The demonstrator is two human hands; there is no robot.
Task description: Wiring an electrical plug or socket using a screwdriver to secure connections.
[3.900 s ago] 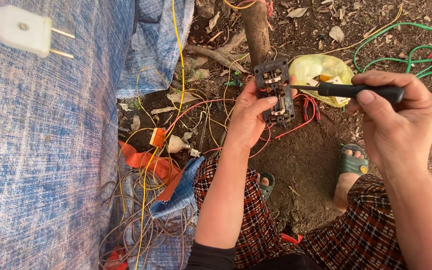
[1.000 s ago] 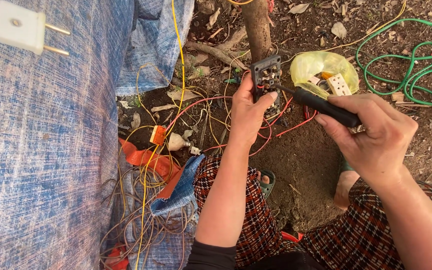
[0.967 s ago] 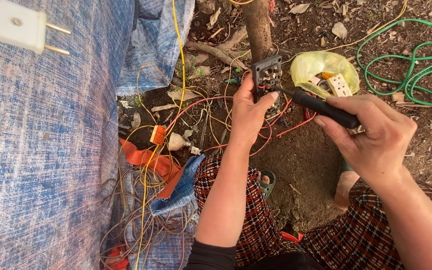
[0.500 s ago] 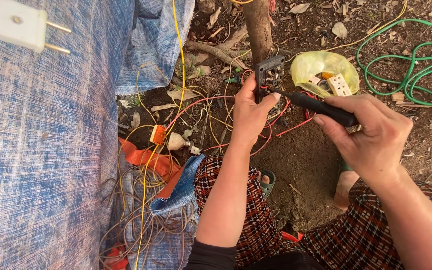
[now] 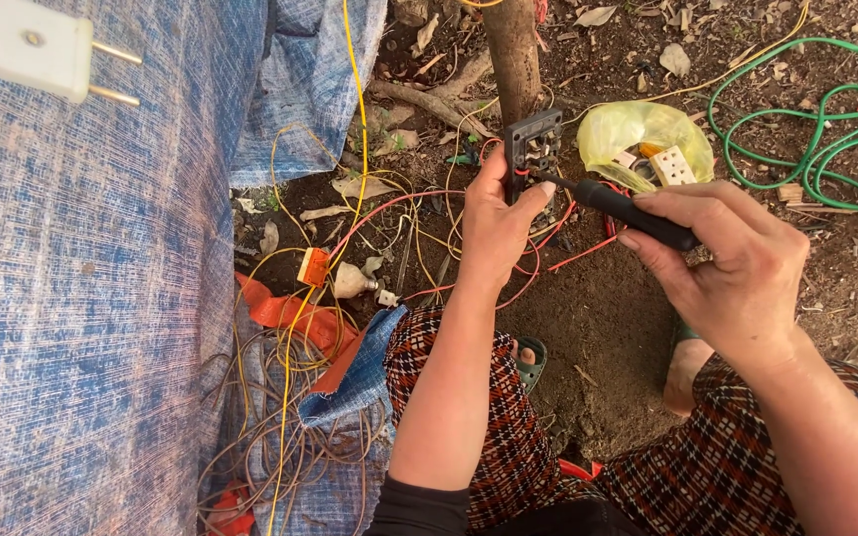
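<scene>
Squatting: person in checked trousers (image 5: 508, 437) on bare dirt ground (image 5: 608, 328)
right hand: right hand (image 5: 727, 268) clenched round black-handled screwdriver (image 5: 618, 206), tip at the socket
left hand: left hand (image 5: 497, 223) grasping dark socket block (image 5: 533, 149), held upright by the thin trunk (image 5: 513, 55)
wires: red and yellow wires (image 5: 389, 213) run under the socket
left side: blue tarp (image 5: 81, 298), white plug (image 5: 27, 45) at top
beyond: yellow plastic bag (image 5: 638, 134) just past the socket, green hose (image 5: 816, 129) far right
</scene>
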